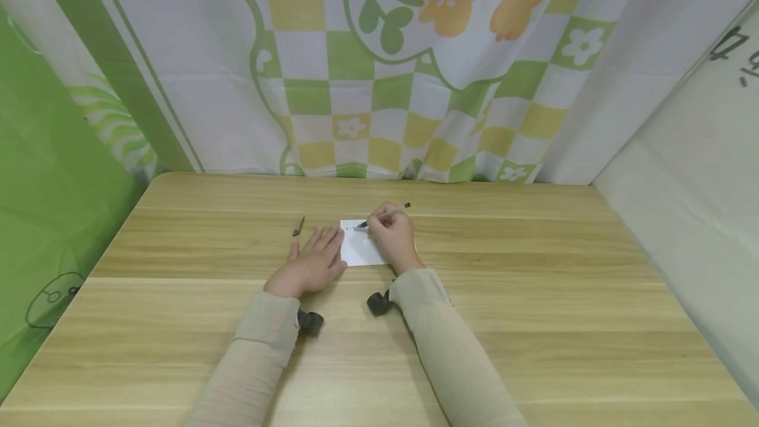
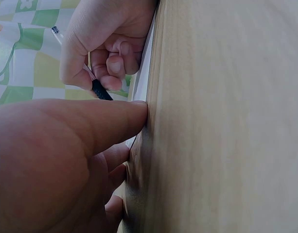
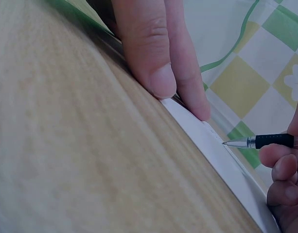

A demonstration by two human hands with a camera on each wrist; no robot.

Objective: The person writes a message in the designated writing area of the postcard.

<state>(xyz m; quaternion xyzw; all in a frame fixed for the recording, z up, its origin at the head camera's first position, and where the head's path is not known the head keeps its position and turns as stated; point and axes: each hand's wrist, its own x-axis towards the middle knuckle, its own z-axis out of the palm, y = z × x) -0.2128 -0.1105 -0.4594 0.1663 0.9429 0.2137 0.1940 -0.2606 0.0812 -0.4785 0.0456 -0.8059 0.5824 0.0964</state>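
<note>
The white paper (image 1: 360,252) is lying flat on the wooden table (image 1: 534,282), a little beyond the middle of the head view; I am taking it as the centre of the clock, with 12 at the far side. Small dark marks (image 1: 350,228) are showing toward its 10 o'clock corner. The pen (image 3: 265,141) is pointing its tip at this part; whether the tip is touching, I cannot tell surely.

At 3 o'clock, the right hand (image 1: 393,236) is pinching the pen near its dark grip, with the other fingers curling under. At 8 o'clock, the left hand (image 1: 311,265) is resting with straight, spread fingers, the tips pressing the paper's edge. Toward 10 o'clock, just beside these fingers, what seems a pen cap (image 1: 298,226) is lying.

In my judgement, the paper could be turning or sliding if the left fingertips are pressing too weakly, because they are holding one side only. The right hand could also be smearing fresh ink if it is dragging across the marks, and a widening left hand could be pushing the cap away.
</note>
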